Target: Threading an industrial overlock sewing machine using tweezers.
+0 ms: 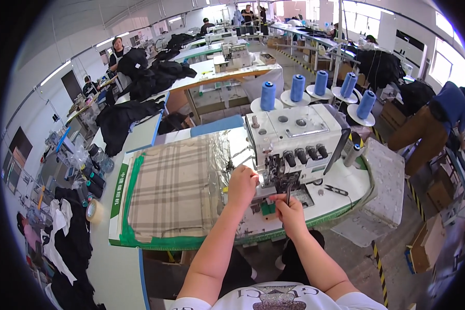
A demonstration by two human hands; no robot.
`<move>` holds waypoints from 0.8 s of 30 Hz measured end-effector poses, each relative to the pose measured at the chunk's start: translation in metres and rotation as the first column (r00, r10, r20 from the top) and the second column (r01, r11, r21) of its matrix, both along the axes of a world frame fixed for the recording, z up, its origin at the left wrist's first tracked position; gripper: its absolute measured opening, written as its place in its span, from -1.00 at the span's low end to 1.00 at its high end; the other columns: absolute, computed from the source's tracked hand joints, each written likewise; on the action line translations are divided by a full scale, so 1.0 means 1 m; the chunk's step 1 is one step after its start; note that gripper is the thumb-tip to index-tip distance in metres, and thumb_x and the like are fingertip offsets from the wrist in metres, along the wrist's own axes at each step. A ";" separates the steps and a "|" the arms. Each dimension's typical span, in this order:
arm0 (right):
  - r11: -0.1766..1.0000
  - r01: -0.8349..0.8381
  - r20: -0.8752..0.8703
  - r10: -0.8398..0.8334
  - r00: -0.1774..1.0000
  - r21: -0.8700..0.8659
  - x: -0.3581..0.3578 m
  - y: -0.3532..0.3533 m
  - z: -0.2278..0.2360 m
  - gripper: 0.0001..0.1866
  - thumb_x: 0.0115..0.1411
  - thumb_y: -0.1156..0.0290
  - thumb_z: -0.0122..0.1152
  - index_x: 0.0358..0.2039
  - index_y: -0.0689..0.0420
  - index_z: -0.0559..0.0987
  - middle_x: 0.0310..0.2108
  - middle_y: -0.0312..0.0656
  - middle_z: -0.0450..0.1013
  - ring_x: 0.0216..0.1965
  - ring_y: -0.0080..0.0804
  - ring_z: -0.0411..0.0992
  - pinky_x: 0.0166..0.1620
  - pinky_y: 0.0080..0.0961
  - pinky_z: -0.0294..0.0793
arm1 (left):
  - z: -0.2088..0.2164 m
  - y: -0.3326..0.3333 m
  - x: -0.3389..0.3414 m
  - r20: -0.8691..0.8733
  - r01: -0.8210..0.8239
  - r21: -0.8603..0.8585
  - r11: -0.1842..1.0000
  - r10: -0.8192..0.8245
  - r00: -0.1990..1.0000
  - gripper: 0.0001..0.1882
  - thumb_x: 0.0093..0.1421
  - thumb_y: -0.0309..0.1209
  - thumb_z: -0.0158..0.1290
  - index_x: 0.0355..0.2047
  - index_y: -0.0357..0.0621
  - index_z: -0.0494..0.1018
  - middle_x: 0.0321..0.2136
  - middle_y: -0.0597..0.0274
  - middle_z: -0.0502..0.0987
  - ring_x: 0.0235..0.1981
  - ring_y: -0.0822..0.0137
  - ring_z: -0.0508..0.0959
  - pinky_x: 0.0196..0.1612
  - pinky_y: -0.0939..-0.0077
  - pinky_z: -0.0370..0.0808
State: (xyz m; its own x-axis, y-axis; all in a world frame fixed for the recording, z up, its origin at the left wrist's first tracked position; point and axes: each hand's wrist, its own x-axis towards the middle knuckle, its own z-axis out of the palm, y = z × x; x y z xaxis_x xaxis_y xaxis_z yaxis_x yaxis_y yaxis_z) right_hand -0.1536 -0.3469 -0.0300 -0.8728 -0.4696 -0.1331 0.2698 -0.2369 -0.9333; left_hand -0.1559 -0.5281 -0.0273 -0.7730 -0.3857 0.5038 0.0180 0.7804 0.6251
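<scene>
A white overlock sewing machine [297, 132] stands in front of me with its front works exposed. At the left of its needle area is my left hand [244, 183], fingers closed in a pinch; what they hold, if anything, is too small to make out. Lower and to the right, my right hand [290, 213] is closed around a thin dark tool [288, 193] that looks like tweezers and points up at the machine's works. Several blue thread cones [267, 96] stand behind the machine. A small black-handled tool [336, 190] lies on the white tabletop, right of the works.
Beige plaid cloth [170, 188], edged with green tape, covers the table's left part. A roll of clear tape [93, 211] and dark thread spools [94, 186] sit farther left. Black garments [124, 121] lie beyond. At the right, a person [431, 124] bends over beside cardboard boxes.
</scene>
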 end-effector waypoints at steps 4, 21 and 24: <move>1.000 -0.001 0.010 0.001 1.000 0.014 0.001 -0.001 -0.001 -0.81 0.26 0.51 0.03 -0.21 0.21 0.61 -0.66 -0.45 0.28 -0.66 -0.74 0.13 -0.60 -0.72 0.01 | -0.003 -0.001 -0.001 -0.019 -0.031 -0.027 0.999 0.030 0.999 -0.94 0.16 -0.49 0.06 -0.42 -0.23 0.44 -0.37 0.00 0.47 -0.26 -0.04 0.49 -0.20 0.13 0.43; 0.996 0.055 -0.016 -0.053 0.998 0.077 -0.004 0.005 -0.009 -0.81 0.27 0.50 0.03 -0.21 0.19 0.61 -0.67 -0.45 0.28 -0.68 -0.75 0.11 -0.61 -0.73 -0.01 | 0.004 -0.024 0.035 0.008 -0.039 -0.009 0.999 0.039 0.999 -0.92 0.17 -0.43 0.11 -0.43 -0.15 0.54 -0.41 0.07 0.55 -0.29 0.00 0.54 -0.21 0.18 0.47; 0.997 0.052 0.012 -0.052 0.999 0.060 -0.006 0.006 -0.010 -0.80 0.29 0.48 0.03 -0.21 0.20 0.61 -0.65 -0.44 0.29 -0.67 -0.74 0.12 -0.59 -0.72 0.01 | 0.003 -0.031 0.051 -0.064 -0.042 -0.067 0.997 0.037 0.997 -0.95 0.12 -0.46 0.15 -0.41 -0.13 0.58 -0.45 0.11 0.53 -0.31 0.03 0.54 -0.22 0.20 0.48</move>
